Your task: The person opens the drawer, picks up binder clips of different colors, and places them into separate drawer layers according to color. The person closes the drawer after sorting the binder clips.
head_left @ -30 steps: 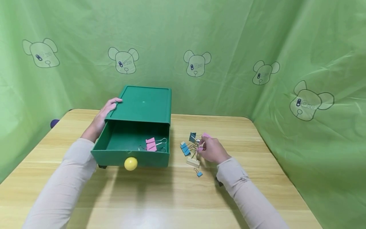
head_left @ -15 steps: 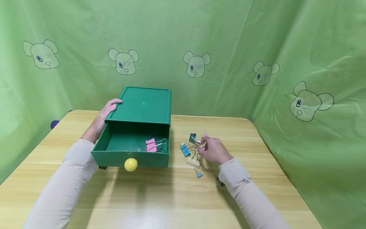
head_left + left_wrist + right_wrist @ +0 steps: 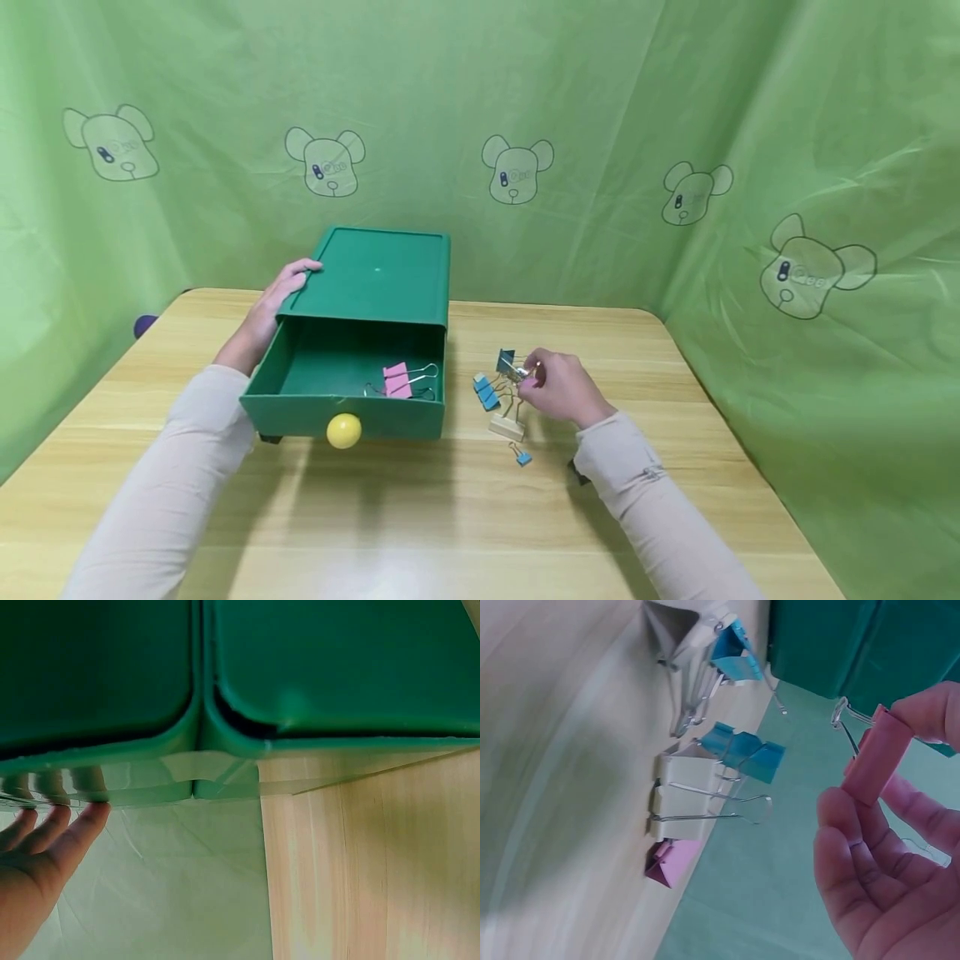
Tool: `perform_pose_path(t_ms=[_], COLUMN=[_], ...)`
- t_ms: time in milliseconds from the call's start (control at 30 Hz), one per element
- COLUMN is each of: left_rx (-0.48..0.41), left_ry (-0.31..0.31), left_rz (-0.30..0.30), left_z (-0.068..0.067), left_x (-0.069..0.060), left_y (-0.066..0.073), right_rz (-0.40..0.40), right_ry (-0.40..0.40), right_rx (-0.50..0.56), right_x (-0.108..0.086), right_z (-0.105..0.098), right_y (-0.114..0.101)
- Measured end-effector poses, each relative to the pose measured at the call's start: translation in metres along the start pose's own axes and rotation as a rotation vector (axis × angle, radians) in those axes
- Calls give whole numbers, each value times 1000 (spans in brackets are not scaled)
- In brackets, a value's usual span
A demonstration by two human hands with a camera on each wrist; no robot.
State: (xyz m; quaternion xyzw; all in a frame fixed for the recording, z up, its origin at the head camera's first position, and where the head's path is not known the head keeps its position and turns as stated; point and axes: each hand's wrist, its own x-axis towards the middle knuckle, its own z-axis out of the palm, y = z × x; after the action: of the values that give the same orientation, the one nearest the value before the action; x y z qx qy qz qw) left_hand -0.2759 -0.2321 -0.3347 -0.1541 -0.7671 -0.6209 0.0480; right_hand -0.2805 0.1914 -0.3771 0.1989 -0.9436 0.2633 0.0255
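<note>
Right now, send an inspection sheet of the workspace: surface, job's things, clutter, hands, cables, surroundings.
Surface: pale wood-grain table, glare toward the near edge.
Job's things: boxy green plastic drawer unit, its drawer pulled open; pink wire-handled metal binder clip inside; blue metal binder clips and cream metal binder clip loose to the right.
Clutter: rounded purple object just outside the table's left edge, unclear what.
Hands: left hand touches the unit's left side; right hand pinches second pink clip.
Cables: nothing seen.
Surroundings: green fabric curtain printed with round-eared heads.
</note>
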Motion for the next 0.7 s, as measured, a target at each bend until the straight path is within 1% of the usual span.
perform_pose_path(t_ms=[133, 400, 700], left_rx=[-3, -13, -18], left_ry=[1, -2, -3], left_rz=[-2, -5, -7], left_z=[0, -1, 0], left_x=[0, 0, -1], left_y=[0, 0, 2], right_rz=[-27, -83, -131], right_ry=[34, 97, 139], right_rx=[14, -6, 1], right_x=[-1, -2, -5], right_z=[-3, -7, -14], right_y=[-7, -20, -32])
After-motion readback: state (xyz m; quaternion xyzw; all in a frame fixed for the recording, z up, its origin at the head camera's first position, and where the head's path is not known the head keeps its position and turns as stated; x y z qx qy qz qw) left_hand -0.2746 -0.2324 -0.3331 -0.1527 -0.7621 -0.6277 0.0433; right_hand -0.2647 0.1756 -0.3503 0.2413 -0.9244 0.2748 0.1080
